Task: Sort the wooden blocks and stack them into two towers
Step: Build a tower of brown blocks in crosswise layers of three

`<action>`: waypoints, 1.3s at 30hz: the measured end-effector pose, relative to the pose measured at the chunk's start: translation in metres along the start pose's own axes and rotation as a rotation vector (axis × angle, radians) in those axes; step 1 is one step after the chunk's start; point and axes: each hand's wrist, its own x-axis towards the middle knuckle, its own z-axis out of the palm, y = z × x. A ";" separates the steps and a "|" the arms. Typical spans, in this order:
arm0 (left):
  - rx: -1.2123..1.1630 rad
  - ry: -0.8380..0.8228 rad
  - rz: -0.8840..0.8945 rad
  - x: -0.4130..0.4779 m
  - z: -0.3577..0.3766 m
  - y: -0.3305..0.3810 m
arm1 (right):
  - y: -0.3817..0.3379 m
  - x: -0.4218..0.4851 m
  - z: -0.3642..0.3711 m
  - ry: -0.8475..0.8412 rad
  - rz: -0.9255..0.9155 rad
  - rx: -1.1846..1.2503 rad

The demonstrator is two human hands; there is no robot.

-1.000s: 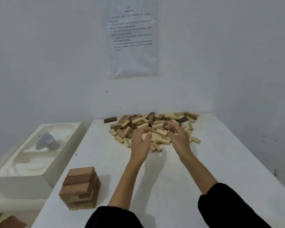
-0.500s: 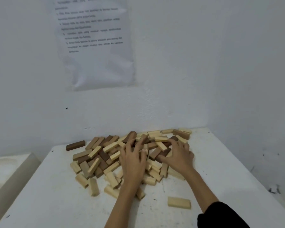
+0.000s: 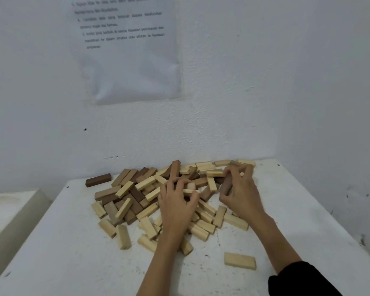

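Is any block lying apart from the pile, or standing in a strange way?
Yes. One pale block lies alone at the table front right, clear of the pile. A dark brown block sits apart at the far left, near the wall. One tilted brown block sticks up from the pile's back.

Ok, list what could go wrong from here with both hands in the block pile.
1. The left hand pinches a pale block deep in the pile; pulling it may scatter neighbours toward the table edge.
2. The right hand grips a brown block with pale ones around it, so a wrong colour could come along.
3. The leaning block beyond the left hand looks likely to topple.
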 end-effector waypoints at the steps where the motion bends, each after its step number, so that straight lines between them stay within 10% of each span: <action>1: -0.023 0.003 -0.010 0.000 -0.001 0.001 | -0.001 0.000 0.000 0.003 -0.044 -0.007; 10: -0.117 0.023 -0.065 0.002 -0.005 0.003 | -0.017 -0.006 0.009 -0.318 -0.228 -0.289; 30: -0.304 -0.063 -0.140 0.002 -0.042 0.017 | -0.012 -0.018 0.012 0.280 -0.337 0.128; 39: -0.348 -0.037 -0.069 -0.051 -0.098 0.030 | -0.033 -0.115 -0.005 0.164 -0.452 0.140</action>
